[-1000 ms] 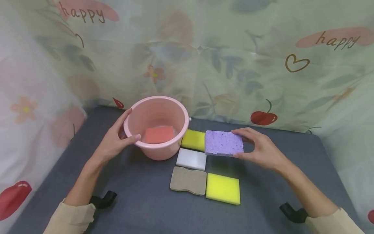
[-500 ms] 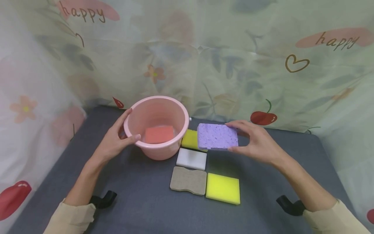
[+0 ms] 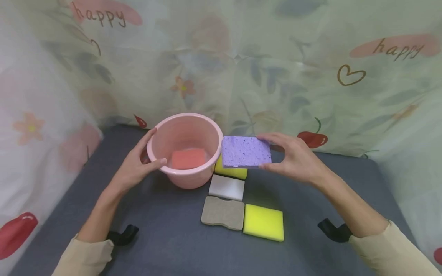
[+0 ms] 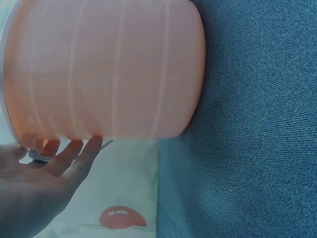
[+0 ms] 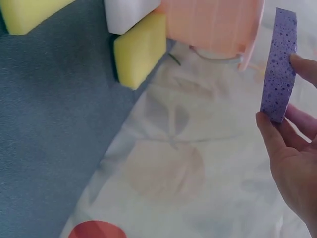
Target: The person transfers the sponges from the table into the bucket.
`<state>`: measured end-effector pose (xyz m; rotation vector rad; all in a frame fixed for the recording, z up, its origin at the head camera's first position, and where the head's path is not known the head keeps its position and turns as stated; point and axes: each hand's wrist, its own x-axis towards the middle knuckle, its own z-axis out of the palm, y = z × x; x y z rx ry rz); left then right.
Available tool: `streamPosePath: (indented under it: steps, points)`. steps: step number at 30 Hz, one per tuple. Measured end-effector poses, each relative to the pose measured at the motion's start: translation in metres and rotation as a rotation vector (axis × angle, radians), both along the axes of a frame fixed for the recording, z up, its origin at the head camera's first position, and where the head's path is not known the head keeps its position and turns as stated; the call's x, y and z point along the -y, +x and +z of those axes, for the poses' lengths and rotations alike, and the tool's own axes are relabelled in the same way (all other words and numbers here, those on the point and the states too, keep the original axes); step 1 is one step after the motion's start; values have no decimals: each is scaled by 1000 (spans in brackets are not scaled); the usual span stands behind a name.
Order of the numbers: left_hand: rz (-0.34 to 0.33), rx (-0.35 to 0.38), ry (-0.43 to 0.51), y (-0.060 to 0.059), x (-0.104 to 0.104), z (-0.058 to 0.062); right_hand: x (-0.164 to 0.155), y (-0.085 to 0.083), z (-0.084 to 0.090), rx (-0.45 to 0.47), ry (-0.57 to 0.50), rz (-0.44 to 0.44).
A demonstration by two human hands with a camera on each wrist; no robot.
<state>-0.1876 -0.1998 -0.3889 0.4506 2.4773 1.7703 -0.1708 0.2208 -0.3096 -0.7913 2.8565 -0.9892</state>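
Note:
A purple sponge (image 3: pixel 246 151) with a pitted surface is pinched between the thumb and fingers of my right hand (image 3: pixel 293 157). It is raised above the table, its left end right at the rim of a pink bucket (image 3: pixel 188 178). In the right wrist view the purple sponge (image 5: pixel 280 64) shows edge-on. My left hand (image 3: pixel 136 165) grips the bucket's left rim, thumb over the near edge; in the left wrist view its fingers (image 4: pixel 81 156) lie against the outer wall. Inside the bucket, an orange-red sponge (image 3: pixel 188 158) lies on the bottom.
Right of the bucket lie a yellow sponge (image 3: pixel 238 172), partly covered by the purple one, and a white sponge (image 3: pixel 226 188). Nearer are a grey-brown wavy-edged sponge (image 3: pixel 222 213) and a bright yellow sponge (image 3: pixel 264 222). A patterned curtain (image 3: pixel 235 76) stands behind the dark table (image 3: pixel 165 237).
My right hand has carried the purple sponge left and away from me, from beside the yellow sponge up to the bucket's rim. My left hand and the bucket have stayed put.

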Motion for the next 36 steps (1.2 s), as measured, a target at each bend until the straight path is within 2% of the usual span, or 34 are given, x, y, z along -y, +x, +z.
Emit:
streamPosePath:
  steps: [6, 14, 25, 31, 36]
  points:
    - [9, -5, -13, -1, 0, 1, 12, -8, 10, -29, 25, -9]
    - [2, 3, 5, -3, -1, -1, 30, -19, 14, -3, -9, 23]
    - [1, 4, 28, -3, -3, -3, 53, -31, 16, -33, -41, 61]
    - [21, 20, -9, -1, -1, -1, 65, -37, 15, -44, -46, 80]
    - [33, 40, -16, 0, -1, 1, 75, -42, 14, -17, -68, 122]
